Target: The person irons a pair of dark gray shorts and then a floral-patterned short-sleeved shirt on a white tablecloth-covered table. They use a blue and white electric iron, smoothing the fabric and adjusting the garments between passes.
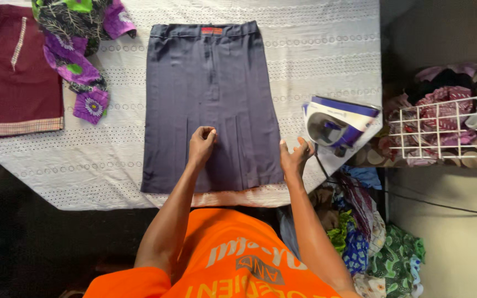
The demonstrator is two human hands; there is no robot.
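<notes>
While the skirt (pixel 211 105) lay flat | left hand (pixel 201 144) pinched a pleat | right hand (pixel 295 157) spread, reaching toward the iron (pixel 340 124) at three o'clock | smoothing step; pressing looked due next.

A small red rectangular label (pixel 212 31) sits at the middle of the dark skirt's (pixel 211 105) waistband.

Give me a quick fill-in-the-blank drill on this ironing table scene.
1. The left hand pinches a pleat of the grey pleated ____ lying flat on the white eyelet tablecloth.
2. The right hand hovers nearest the white and purple ____ at the table's right edge.
3. The folded maroon garment lies at the table's far ____ side.

Missing words: skirt; iron; left.
</notes>
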